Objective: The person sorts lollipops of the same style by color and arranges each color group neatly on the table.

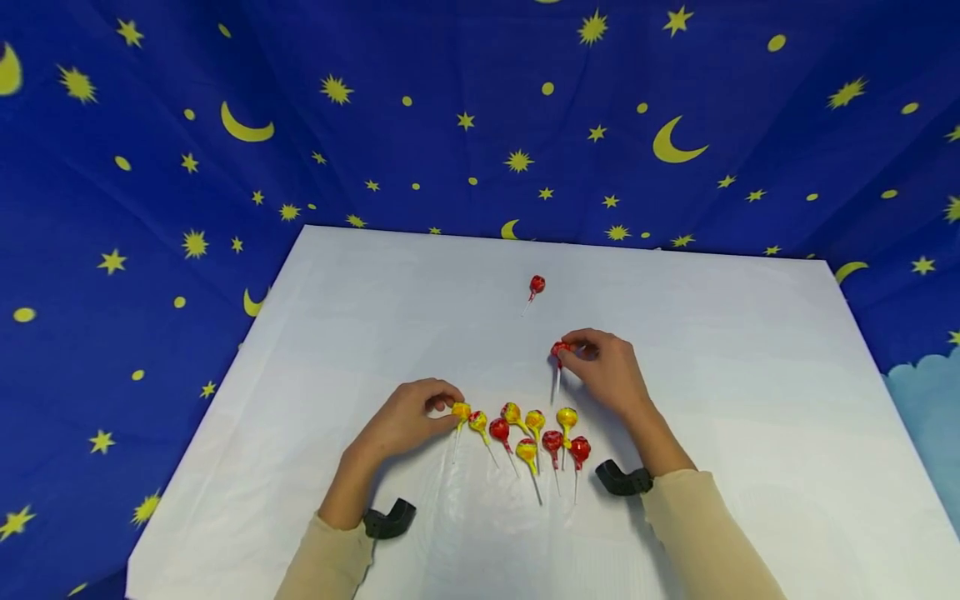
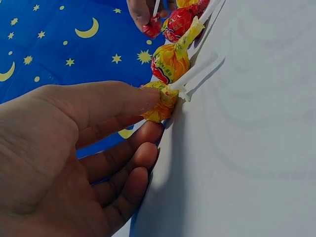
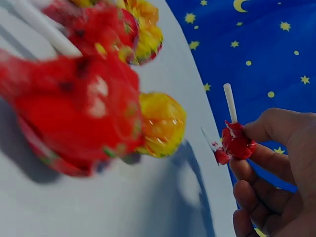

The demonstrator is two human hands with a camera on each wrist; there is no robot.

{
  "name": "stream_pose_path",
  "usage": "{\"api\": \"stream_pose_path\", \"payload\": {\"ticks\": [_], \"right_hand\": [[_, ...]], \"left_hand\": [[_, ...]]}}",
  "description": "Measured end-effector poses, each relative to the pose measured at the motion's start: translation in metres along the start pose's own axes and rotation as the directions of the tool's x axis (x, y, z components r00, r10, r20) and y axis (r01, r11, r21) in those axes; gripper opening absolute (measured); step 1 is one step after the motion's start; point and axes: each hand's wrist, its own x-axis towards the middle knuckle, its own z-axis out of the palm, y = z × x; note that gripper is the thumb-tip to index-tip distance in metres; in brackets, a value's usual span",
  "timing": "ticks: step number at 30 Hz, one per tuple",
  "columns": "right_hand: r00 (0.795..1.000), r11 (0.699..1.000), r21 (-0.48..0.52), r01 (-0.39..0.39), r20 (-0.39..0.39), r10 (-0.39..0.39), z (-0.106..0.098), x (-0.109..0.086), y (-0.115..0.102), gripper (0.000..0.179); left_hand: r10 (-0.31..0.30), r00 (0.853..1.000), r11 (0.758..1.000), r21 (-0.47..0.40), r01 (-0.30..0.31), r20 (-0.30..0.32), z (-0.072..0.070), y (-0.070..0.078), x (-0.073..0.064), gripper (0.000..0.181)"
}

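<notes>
My left hand (image 1: 405, 419) pinches a yellow-wrapped lollipop (image 2: 163, 106) by its head, at the left end of a loose group of lollipops. In the head view, my right hand (image 1: 611, 373) is beyond the group, holding a red lollipop (image 3: 238, 143) between thumb and fingers with the white stick free. Its stick points toward me in the head view. Between the hands lie several yellow lollipops (image 1: 527, 451) and three red lollipops (image 1: 500, 430), their sticks mostly toward me. Farther back, another red lollipop (image 1: 537, 284) lies alone.
A white table (image 1: 375, 292) bears all the lollipops. Behind it hangs a blue cloth (image 1: 450, 150) with yellow stars and moons, which also runs down the left side. Each wrist carries a black curved mount (image 1: 390, 519) near the beige sleeve (image 1: 330, 554).
</notes>
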Motion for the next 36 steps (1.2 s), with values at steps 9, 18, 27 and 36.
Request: {"api": "stream_pose_path", "payload": {"ticks": [9,18,27,36], "right_hand": [[1.000,1.000,0.013,-0.004,-0.006,0.004,-0.002,0.019,0.002,0.023],[0.999,0.999,0.011,-0.031,-0.018,0.032,0.002,0.046,0.014,0.023],[0.996,0.997,0.011,-0.081,-0.037,0.081,0.000,0.076,0.013,0.025],[0.996,0.996,0.003,-0.087,-0.025,0.087,0.009,0.097,0.018,0.025]], "left_hand": [[0.003,1.000,1.000,-0.006,-0.003,0.012,0.000,0.000,0.000,0.020],[0.024,1.000,1.000,-0.019,-0.024,-0.001,0.000,0.003,-0.001,0.020],[0.026,1.000,0.999,0.022,-0.026,-0.008,0.000,0.005,0.001,0.020],[-0.010,1.000,1.000,0.030,0.010,-0.011,0.002,0.008,0.001,0.019]]}}
